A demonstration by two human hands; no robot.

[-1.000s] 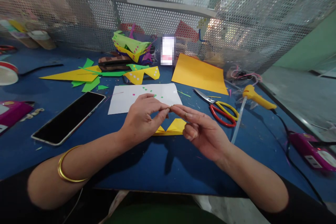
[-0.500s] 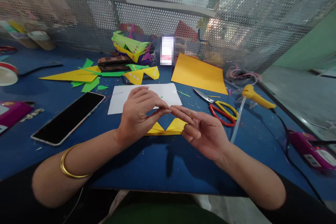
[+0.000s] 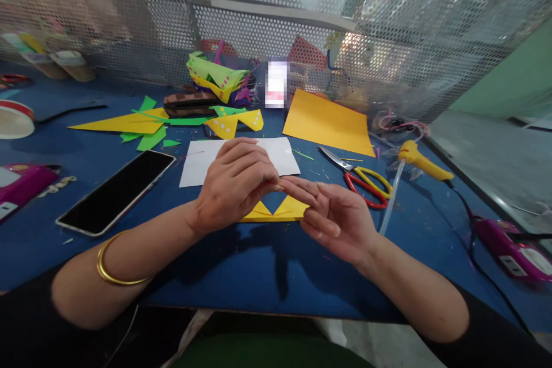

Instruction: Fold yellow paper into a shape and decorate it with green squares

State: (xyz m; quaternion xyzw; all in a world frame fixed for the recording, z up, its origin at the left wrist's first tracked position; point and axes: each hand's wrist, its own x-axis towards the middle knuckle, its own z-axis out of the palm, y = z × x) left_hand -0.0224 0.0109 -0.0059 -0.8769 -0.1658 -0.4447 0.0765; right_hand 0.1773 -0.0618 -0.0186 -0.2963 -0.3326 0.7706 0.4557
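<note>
Both my hands meet above a folded yellow paper piece with a V-shaped notch, which lies on the blue table. Thumb and fingers of my left hand are pinched together at the fingertips of my right hand; whatever they hold, if anything, is hidden. My right hand is turned palm up, two fingers stretched toward the left hand and the others loosely curled, with no object visible in it. Behind the hands lies a white sheet of paper, partly covered by my left hand.
Scissors and a yellow glue gun lie to the right, near a purple device. On the left are a phone and yellow and green paper cutouts. An orange-yellow sheet and paper masks sit farther back.
My left hand has rolled over slightly, its fingers curling more over the right fingertips. A small green bit seen on the white sheet is now out of sight.
</note>
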